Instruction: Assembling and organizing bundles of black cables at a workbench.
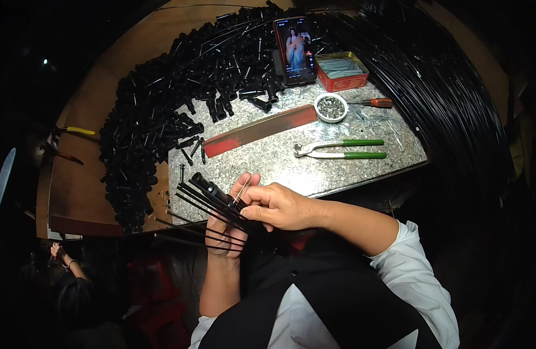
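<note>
My left hand (223, 237) is closed around a bundle of thin black rods (205, 203) that fan out to the left. On top of the bundle lies a black tubular fitting (205, 183), also in that grip. My right hand (284, 206) meets the bundle from the right, thumb and fingers pinched together at its near end. A thin pale strand (241, 191) shows by the fingertips; whether it is wire or a tie I cannot tell. Part of the left fingers is hidden behind the rods.
Beyond my hands lie green-handled pincers (343, 149), a red-brown bar (261, 131), a white bowl (331, 109) of small metal pieces, a screwdriver (379, 103), a red tin (342, 72) and a phone (296, 51). Black fittings (157, 110) heap left; black strands (442, 75) right. Another person's hand (59, 253) shows lower left.
</note>
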Motion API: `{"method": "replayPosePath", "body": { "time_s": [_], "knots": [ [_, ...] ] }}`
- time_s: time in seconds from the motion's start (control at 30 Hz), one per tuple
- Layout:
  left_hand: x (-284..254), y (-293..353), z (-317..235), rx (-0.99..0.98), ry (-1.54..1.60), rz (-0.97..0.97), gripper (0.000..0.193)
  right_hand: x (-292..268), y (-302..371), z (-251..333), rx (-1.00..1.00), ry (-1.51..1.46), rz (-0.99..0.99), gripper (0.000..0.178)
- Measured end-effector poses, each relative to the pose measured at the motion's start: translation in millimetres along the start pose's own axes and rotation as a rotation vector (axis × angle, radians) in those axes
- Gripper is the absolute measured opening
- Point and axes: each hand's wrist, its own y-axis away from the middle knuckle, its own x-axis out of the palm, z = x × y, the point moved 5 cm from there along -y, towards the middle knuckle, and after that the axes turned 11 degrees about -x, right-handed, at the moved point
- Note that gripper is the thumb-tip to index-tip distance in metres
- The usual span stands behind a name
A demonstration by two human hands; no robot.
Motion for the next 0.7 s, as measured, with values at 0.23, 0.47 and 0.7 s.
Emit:
{"method": "replayPosePath", "body": {
  "time_s": [0.23,0.47,0.7],
  "knots": [
    [-19,16,-25,0.369,-0.051,-0.228,0.036,12,-16,13,-0.556,0.328,-0.367,0.017],
    [-3,41,-49,0.612,-0.347,-0.372,0.041,24,-33,19,-0.608,0.362,-0.37,0.016],
    [-1,50,-68,0.529,-0.672,-0.633,0.021,34,-38,18,-0.576,0.359,-0.327,0.015]
  ]
}}
